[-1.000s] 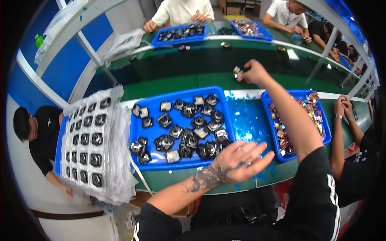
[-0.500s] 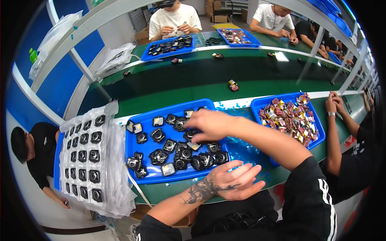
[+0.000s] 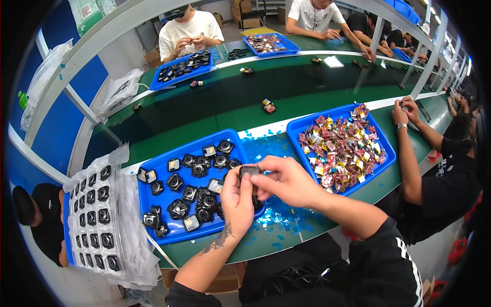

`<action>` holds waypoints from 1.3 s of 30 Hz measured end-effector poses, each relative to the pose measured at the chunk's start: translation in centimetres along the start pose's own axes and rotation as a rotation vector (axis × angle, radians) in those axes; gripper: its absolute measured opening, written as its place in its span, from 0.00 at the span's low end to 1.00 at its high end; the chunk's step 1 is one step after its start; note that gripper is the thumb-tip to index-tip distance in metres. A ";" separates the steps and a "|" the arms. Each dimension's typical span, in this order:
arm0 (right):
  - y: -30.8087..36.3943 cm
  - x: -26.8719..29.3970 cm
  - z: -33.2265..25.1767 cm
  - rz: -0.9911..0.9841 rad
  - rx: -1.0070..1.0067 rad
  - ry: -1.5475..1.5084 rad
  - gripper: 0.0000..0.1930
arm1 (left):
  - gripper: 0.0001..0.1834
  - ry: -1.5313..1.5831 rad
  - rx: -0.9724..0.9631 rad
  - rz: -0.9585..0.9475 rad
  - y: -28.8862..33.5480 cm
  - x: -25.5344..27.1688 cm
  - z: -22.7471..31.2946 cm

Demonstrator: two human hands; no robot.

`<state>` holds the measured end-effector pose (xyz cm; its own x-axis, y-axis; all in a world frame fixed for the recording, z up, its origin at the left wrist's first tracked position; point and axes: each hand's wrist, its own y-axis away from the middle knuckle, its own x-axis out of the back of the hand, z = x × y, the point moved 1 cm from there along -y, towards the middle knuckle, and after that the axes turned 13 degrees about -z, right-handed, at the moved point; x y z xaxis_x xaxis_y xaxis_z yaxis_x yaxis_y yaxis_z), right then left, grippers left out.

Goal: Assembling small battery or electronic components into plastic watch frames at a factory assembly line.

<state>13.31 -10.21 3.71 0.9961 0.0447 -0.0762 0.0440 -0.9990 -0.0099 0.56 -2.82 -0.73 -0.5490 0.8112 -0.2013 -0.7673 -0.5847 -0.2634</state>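
Observation:
Above the right edge of the near blue tray (image 3: 169,239), a small black housing (image 3: 249,170), like a square watch case, is held up between both hands. My left hand (image 3: 239,202) grips it, thumb across its face. The right hand (image 3: 286,179) has its fingers bent in and closed at the housing's right side, partly hiding it. In the tray lie several similar black housings (image 3: 178,209) with round rings, some with clear or pale square faces (image 3: 191,223).
Right of my hands stands a blue tray (image 3: 305,162) heaped with small red, yellow and silver circuit parts (image 3: 342,148). Left is a stack of clear moulded trays (image 3: 125,215) holding black housings. Blue film scraps (image 3: 273,220) litter the green bench. Beyond runs a green conveyor (image 3: 230,110); co-workers sit around.
My right hand has come back from over the tray to meet my left. The left hand has risen and closed; both are now on a black housing. The view has turned somewhat right.

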 end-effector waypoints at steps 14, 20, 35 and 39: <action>3.2 11.2 0.3 0.332 -0.007 1.414 0.07 | 0.12 0.392 0.361 -0.015 -0.2 -0.6 0.2; 2.9 12.1 -0.1 0.408 -0.029 1.165 0.03 | 0.10 0.460 0.337 -0.022 -0.3 -0.3 -0.7; 6.9 13.4 -1.8 0.656 -0.080 1.394 0.08 | 0.13 0.349 0.306 -0.027 -0.1 0.2 0.1; 5.0 12.4 -1.8 0.336 -0.023 1.256 0.09 | 0.13 0.333 0.317 -0.032 -0.2 -0.2 0.3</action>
<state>26.05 -14.67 4.52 0.3486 -0.2300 0.9086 -0.2311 -0.9606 -0.1545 0.70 -2.83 -0.34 -0.4266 0.7513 -0.5036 -0.8742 -0.4852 0.0167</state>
